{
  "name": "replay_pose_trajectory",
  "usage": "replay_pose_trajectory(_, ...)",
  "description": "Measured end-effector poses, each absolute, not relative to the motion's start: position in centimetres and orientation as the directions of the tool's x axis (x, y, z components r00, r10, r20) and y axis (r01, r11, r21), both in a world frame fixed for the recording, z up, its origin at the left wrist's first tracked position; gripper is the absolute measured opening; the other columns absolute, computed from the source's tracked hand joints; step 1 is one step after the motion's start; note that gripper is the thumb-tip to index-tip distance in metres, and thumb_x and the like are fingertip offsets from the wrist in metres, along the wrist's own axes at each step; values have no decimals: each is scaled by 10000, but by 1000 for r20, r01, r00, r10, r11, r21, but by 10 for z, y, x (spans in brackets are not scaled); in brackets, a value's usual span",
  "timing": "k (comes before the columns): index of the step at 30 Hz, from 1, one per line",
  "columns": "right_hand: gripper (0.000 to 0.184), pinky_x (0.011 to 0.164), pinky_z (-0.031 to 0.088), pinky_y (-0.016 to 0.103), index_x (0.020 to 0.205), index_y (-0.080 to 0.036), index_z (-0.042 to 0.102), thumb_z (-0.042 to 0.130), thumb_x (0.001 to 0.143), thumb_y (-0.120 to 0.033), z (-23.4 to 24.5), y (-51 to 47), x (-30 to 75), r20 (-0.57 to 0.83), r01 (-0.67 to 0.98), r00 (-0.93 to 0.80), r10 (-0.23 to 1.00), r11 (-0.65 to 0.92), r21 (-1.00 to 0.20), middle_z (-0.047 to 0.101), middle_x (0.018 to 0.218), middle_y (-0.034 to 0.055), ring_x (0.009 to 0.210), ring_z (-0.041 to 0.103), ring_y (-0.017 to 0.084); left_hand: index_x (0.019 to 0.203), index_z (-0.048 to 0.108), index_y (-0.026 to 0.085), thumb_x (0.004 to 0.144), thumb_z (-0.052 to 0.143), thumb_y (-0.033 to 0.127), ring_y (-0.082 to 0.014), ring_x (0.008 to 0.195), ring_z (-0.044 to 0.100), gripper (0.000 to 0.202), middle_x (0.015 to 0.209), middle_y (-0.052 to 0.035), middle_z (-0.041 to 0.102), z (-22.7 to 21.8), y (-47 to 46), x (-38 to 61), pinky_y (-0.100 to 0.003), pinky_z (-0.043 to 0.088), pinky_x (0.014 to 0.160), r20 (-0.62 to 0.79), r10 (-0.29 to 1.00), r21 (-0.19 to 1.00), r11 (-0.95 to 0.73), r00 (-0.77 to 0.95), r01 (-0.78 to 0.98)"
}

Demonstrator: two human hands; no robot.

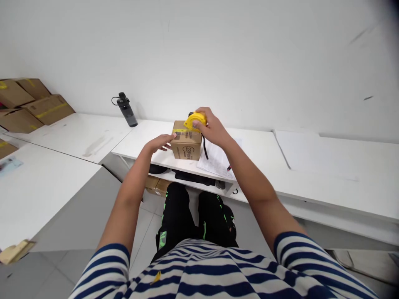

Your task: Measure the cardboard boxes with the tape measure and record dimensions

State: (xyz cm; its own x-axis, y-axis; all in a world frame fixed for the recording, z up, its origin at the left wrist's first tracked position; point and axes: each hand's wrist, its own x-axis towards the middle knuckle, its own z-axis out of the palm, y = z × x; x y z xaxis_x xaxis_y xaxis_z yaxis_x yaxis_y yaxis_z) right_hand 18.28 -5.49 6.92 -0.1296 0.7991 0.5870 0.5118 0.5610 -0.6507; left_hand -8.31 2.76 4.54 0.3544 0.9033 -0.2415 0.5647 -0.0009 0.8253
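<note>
A small brown cardboard box with dark printing and a yellow strip across its top stands upright on the white table. My right hand is closed around a yellow tape measure, held just over the box's top right part. A black strap hangs from the tape measure down the box's right side. At the box's left edge, my left hand grips with one fingertip on the top edge and other fingers lower by the side. Printed paper sheets lie on the table right of the box, with a dark pen-like item on them.
A dark water bottle stands near the wall, left of the box. Several cardboard boxes are piled at the far left. White sheets lie farther right. Below the tabletop, a shelf holds dark items; brown boxes sit beneath.
</note>
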Motion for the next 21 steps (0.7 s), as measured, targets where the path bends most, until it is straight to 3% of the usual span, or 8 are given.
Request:
replay_pose_trajectory(2, 471, 1105, 496, 554, 1395, -253, 524, 496, 993, -495, 73, -22, 175, 508, 544, -246, 825, 552, -632, 601, 1401, 135, 1226, 602, 317, 1103, 765, 210, 813, 633, 817, -349, 1164, 714, 685, 1319, -156, 754, 43, 26, -78, -439, 560, 932, -224, 908, 825, -16, 354, 564)
replay_pose_trajectory(6, 514, 1135, 457, 589, 1481, -241, 510, 396, 1010, -411, 64, 13, 146, 388, 691, -232, 892, 432, -580, 486, 1492, 169, 1205, 620, 331, 1279, 706, 249, 878, 627, 660, -327, 1353, 603, 579, 1432, -98, 703, 37, 29, -62, -450, 507, 1050, -35, 952, 886, -111, 304, 451)
replay_pose_trajectory(11, 605, 1091, 496, 556, 1482, -265, 494, 596, 899, -391, 61, 36, 138, 350, 686, -310, 884, 462, -562, 488, 1429, 135, 1105, 633, 299, 1398, 641, 310, 909, 618, 611, -301, 1425, 555, 575, 1523, -74, 641, 17, 32, -58, -466, 489, 1093, -20, 954, 958, -67, 298, 278)
replay_pose_trajectory(14, 580, 1092, 497, 543, 1435, -277, 528, 634, 871, -363, 65, 49, 148, 346, 661, -354, 869, 494, -565, 511, 1365, 112, 1124, 609, 291, 1411, 645, 302, 931, 627, 600, -289, 1396, 583, 565, 1515, -76, 649, 3, 29, -54, -436, 519, 1062, 9, 973, 986, -46, 229, 158)
replay_pose_trajectory(21, 513, 1096, 497, 506, 1407, -290, 555, 602, 898, -329, 59, 52, 151, 407, 642, -397, 823, 566, -518, 493, 1385, 99, 1122, 593, 264, 1367, 673, 162, 1002, 556, 443, -234, 1267, 675, 475, 1425, -109, 705, -24, 21, -17, -331, 549, 1038, 163, 986, 983, -165, -36, -79)
